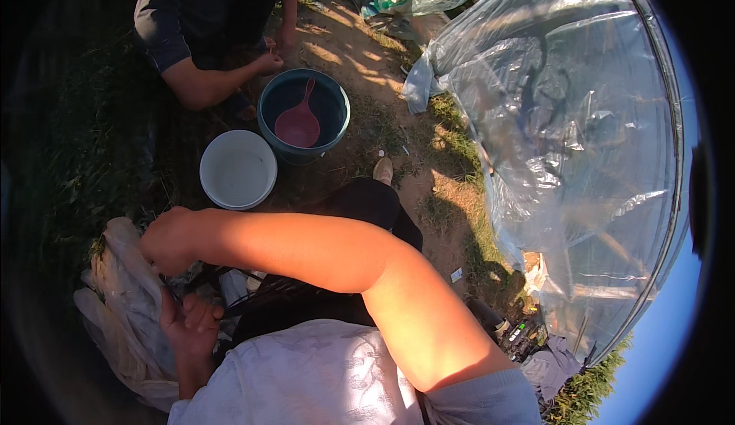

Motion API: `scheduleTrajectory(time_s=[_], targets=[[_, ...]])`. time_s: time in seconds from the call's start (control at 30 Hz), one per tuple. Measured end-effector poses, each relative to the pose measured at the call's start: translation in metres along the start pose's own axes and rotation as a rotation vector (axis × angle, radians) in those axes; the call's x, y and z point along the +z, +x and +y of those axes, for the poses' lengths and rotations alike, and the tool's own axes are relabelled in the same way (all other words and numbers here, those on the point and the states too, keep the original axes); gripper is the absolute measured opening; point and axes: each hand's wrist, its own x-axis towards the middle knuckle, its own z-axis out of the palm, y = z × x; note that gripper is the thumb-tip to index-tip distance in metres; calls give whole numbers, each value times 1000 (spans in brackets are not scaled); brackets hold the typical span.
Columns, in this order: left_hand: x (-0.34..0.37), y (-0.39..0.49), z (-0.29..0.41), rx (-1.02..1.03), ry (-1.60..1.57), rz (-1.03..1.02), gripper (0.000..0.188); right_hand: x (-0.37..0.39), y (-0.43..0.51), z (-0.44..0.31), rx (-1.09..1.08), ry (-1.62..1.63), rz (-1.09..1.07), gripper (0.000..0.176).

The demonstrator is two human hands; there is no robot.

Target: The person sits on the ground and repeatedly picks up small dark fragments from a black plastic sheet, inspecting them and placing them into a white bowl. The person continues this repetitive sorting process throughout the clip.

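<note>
My right arm reaches across my body to the left, and my right hand [170,241] is curled at the edge of a pale translucent plastic bag [129,304]. Its fingertips face away from view, so whether it grips the plastic is hidden. Just below it, my left hand [194,319] is turned palm up beside the bag, thumb raised and fingers bent. Dark thin strips pass close to those fingers; I cannot tell if they are held. A white bucket [238,169] stands beyond my right forearm. Touching or nearly touching it is a dark green bucket [265,95] with a pink dipper [297,126] inside.
Another person [201,40] squats beyond the buckets, hands low together. On the right, a clear plastic sheet tunnel [551,138] borders the dirt path [344,40]. Dark foliage [92,155] lines the left. A small carton [456,275] lies on the ground near my knee.
</note>
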Motion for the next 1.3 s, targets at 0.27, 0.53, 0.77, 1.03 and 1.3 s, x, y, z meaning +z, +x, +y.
scheduleTrajectory(time_s=[0.27, 0.53, 0.77, 1.03, 1.3], targets=[[-59, 29, 16, -8, -260, 218, 39, 19, -279, 296, 822, 907, 216, 32], [-45, 37, 11, 26, -221, 154, 36, 279, -364, 301, 789, 722, 863, 29], [-23, 35, -1, 66, -223, 71, 29, 151, -401, 118, 892, 719, 364, 21], [16, 23, -8, 68, -106, 55, 30, 19, -115, -51, -189, 20, 108, 17], [10, 10, 6, -48, 71, 90, 44, -14, -55, 89, -17, 26, 190, 27]])
